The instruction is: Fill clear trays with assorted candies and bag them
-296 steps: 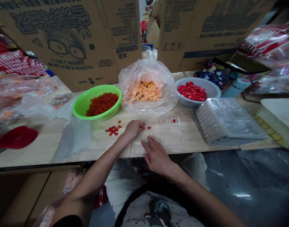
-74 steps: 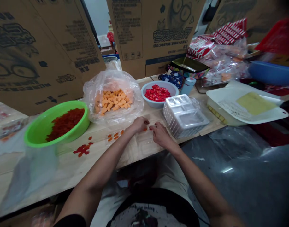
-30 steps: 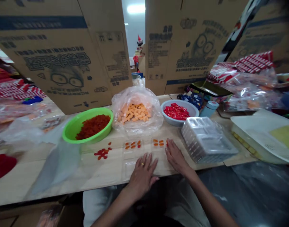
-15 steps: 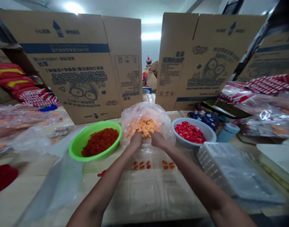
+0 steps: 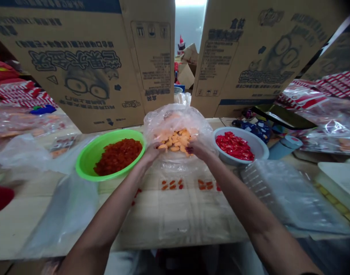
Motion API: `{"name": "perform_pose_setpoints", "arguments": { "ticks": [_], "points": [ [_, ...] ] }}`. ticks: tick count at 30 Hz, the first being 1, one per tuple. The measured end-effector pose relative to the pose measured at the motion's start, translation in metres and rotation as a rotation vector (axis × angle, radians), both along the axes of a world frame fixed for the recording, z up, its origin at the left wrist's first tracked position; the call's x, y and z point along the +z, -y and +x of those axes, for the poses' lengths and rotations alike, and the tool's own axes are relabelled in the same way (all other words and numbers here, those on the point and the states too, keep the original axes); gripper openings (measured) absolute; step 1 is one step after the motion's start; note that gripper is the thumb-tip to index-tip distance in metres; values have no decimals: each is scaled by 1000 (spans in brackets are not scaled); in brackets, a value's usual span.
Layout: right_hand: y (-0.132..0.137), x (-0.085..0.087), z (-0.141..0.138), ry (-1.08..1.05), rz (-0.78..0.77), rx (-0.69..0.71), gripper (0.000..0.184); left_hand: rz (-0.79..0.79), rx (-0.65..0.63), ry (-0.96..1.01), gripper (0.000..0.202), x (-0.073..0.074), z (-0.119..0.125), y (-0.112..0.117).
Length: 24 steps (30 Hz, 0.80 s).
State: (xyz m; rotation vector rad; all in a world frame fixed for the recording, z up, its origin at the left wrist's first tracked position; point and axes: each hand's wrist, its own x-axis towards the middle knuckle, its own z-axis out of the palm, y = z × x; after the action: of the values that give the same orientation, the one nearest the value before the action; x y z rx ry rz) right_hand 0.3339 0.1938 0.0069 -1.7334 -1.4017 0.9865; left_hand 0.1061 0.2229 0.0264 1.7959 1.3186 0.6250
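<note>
A clear plastic bag full of orange, candy-like pieces lies in the middle of the table, its mouth facing me. At the left side of the mouth, my left hand is closed on the bag's edge. My right hand grips the edge on the right, its fingertips partly hidden and blurred. Between my hands the orange pieces lie exposed. Nearer to me are clear trays, one holding small red-orange pieces and another with similar pieces, partly behind my right forearm.
A green basin of dark red-orange pieces stands left. On the right are a pale blue basin of red wrapped packets, a blue container and stacked clear trays. Cardboard boxes rise behind. Plastic sheeting lies left.
My hands have moved apart from close together at the bag's mouth, and the mouth is wider, with more orange pieces showing. The camera view has tilted down.
</note>
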Motion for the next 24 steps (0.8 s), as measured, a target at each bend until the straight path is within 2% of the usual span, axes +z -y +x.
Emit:
{"name": "perform_pose_setpoints", "arguments": {
  "ticks": [4,7,9,13,15,17,21,24],
  "points": [
    [72,13,-4,-326,24,101,9,-330,74,420,40,4,-31,60],
    [138,16,-17,-468,17,170,19,-395,91,470,35,7,-57,112],
    [179,13,-29,-441,3,165,29,-351,120,407,30,5,-71,146],
    [245,-7,-57,-170,-39,118,36,-294,122,359,39,-8,-81,208],
    [263,-17,-70,-29,-72,112,36,-259,72,314,36,-18,-77,228],
    [271,-22,-80,122,-97,115,35,-193,25,249,27,-27,-69,238],
    [270,-15,-96,563,-111,180,21,-26,-53,-38,13,-38,-53,242],
    [271,-8,-106,826,-75,279,21,180,-138,-264,12,-39,-48,245]
  ]
}}
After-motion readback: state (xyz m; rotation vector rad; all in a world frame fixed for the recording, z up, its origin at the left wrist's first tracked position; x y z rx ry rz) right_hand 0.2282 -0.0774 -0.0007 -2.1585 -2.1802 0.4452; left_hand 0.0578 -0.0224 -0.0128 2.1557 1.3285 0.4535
